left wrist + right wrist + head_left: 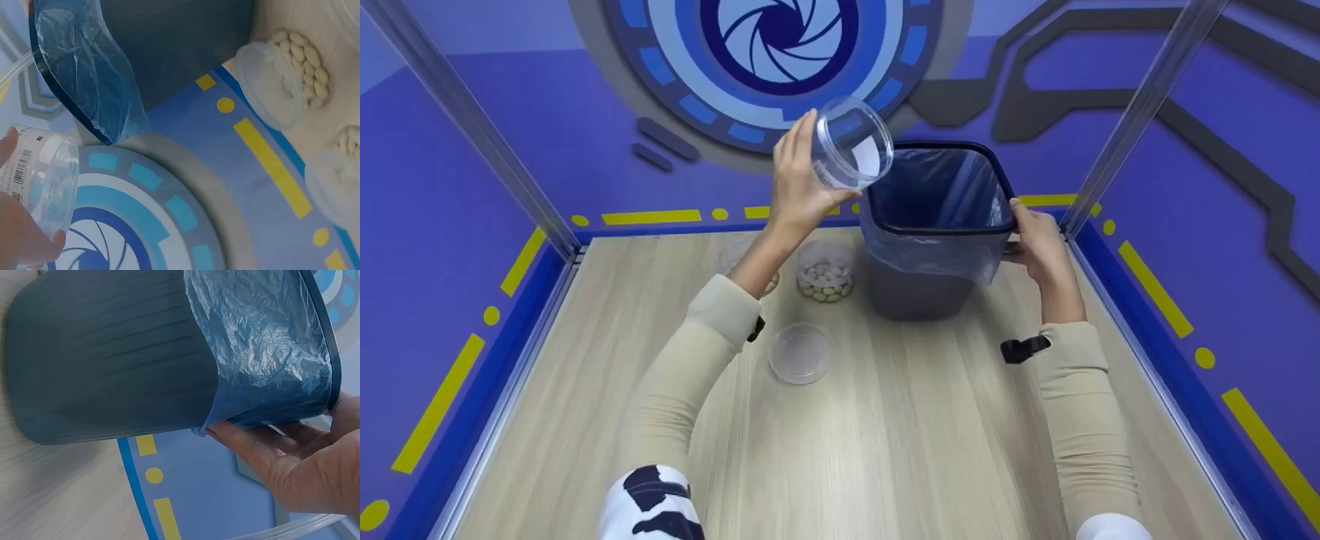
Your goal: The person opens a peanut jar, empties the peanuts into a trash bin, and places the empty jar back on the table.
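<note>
Up beside the bin's left rim, my left hand (799, 176) holds a clear plastic jar (851, 146). The jar is tilted with its mouth towards the bin, and I see no contents in it. A printed label with a barcode shows on its side in the left wrist view. My right hand (1039, 240) grips the right edge of the dark trash bin (919, 289), thumb at the rim and fingers against the outer wall. A translucent bag (264, 332) lines the bin and folds down over its outside. The bin stands upright on the table.
Left of the bin stands a clear tub (825, 274) of pale oval nuts. A second tub (337, 185) with similar nuts is partly hidden behind my left forearm in the head view. A round clear lid (800, 354) lies on the wooden table (877, 450). Purple panels enclose the table.
</note>
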The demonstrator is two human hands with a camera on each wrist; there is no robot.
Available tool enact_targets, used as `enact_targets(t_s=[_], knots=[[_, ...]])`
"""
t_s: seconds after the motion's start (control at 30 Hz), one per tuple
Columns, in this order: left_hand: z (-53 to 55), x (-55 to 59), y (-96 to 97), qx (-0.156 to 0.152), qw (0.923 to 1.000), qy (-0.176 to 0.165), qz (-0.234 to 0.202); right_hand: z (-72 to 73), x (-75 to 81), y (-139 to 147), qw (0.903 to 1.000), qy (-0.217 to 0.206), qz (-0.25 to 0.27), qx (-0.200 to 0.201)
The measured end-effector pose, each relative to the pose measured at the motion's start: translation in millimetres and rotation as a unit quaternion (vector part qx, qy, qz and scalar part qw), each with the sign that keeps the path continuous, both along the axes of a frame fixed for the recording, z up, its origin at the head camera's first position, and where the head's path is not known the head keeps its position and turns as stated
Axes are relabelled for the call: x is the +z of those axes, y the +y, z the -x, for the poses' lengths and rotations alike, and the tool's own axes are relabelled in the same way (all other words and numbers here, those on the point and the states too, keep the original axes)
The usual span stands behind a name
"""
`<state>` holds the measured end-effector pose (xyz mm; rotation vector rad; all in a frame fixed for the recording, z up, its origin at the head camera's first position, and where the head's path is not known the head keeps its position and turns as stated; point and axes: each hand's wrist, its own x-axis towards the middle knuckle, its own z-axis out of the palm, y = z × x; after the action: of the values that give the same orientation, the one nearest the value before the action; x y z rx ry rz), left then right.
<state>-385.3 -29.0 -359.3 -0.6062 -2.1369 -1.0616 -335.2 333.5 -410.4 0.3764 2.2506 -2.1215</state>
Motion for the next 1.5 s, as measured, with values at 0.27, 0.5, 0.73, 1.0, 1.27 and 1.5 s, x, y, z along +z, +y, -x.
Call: enact_targets(t_s=[0.27,0.5,0.73,1.0,1.27,1.5], knots=[[-10.8,-29.4,-26.3,0.017,0.9983,-0.043,-0.036,0.3,-1.1,-1,1.0,-0.003,0.002,0.002],[-33.0,-48.3,-44.9,0.009,0.9961,-0.074,-0.048,0.2,-0.5,-2,0.9997,0.001,-0.024,-0.004],[-50.3,-64.2,-62.0,0.014,0.9949,-0.086,-0.051,0.1,-0.1,0,0.9999,0.008,-0.008,-0.009],[-76.6,-89.5,-98.3,0.05,0.9863,-0.106,-0.116,-0.4,-1.6,1,0.9997,0.011,-0.019,-0.005],[-100.7,-117.2,-130.0,0.07,0.9721,-0.16,-0.157,-1.0,0.9,1,0.9998,0.004,-0.016,-0.013],[-122.1,-139.1,-153.7,0.08,0.959,-0.2,-0.184,-2.3,1.5,1,1.0,-0.002,-0.008,-0.005]])
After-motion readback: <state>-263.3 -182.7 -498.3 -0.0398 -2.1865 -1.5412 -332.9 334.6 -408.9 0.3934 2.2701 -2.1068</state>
